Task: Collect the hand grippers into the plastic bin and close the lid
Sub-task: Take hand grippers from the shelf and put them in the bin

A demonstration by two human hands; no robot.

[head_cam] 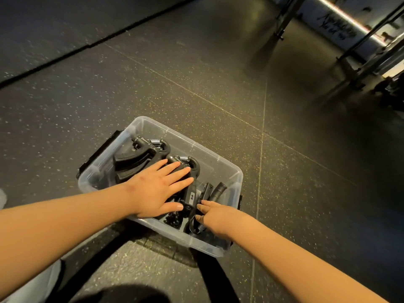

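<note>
Speckled rubber gym floor [196, 73] filled most of the view, with a metal rack frame [284, 18] at the upper right.

The clear plastic bin [209, 156] sat on the floor just ahead of the person, uncovered. Black latches [98, 156] showed on its end walls. No lid was in view.

Left hand [157, 189]: flat, fingers straight and spread, pressing down on the pile and holding nothing. It lay over the middle hand gripper [190, 165].

Right hand [220, 217]: reached over the near rim with its fingertips among the handles, beside the near-right hand gripper [196, 229]. Whether it pinched anything could not be told.

All the hand grippers seen were inside the bin. The far-left hand gripper [140, 154] lay against the left wall and a loose black handle [218, 190] leaned near the right wall.

Key relation: the middle hand gripper's long axis ran across the bin, spring end at the far side and handles toward the person. It lay directly beneath the left palm, so the left hand was the nearer one.

Judgement: collecting looked nearly done. The pile probably needs to sit below the rim before a lid will seat.
</note>
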